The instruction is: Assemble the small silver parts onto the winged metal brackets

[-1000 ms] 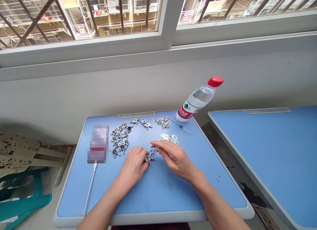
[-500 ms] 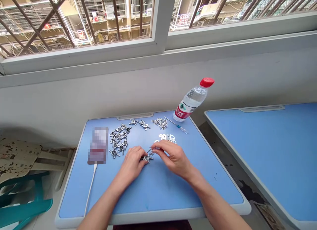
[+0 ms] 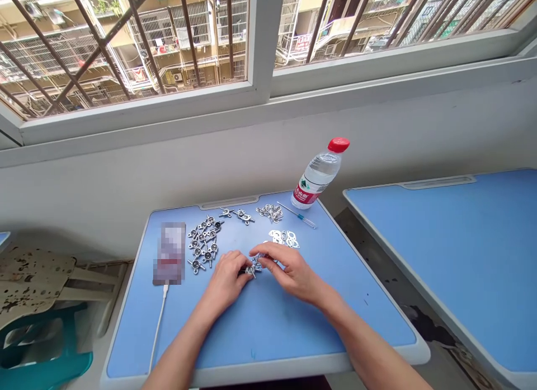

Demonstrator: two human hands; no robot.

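My left hand [image 3: 226, 279] rests on the blue table, its thumb and fingers closed on a small silver metal fitting with thin arms [image 3: 250, 271]. My right hand [image 3: 291, 269] reaches in from the other side, thumb and forefinger bent together over small shiny metal bits [image 3: 257, 262] right beside the fitting. What lies between those right fingertips is too small and partly hidden. Behind the right hand are flat silver plates with holes [image 3: 290, 240]. To the left of my left hand sits a group of similar metal fittings with dark round centres [image 3: 202, 237].
A phone [image 3: 170, 253] with a white cable [image 3: 158, 328] lies on the left of the table [image 3: 260, 334]. At the back are more fittings [image 3: 243, 216], a pile of small metal pieces [image 3: 271, 212], a thin screwdriver [image 3: 298, 215] and a water bottle [image 3: 315, 180]. Another table [image 3: 444, 250] stands right.
My right fingertips have moved slightly left over the metal bits, uncovering more of the flat plates. My left hand keeps its hold on the fitting. The camera view has shifted a little.
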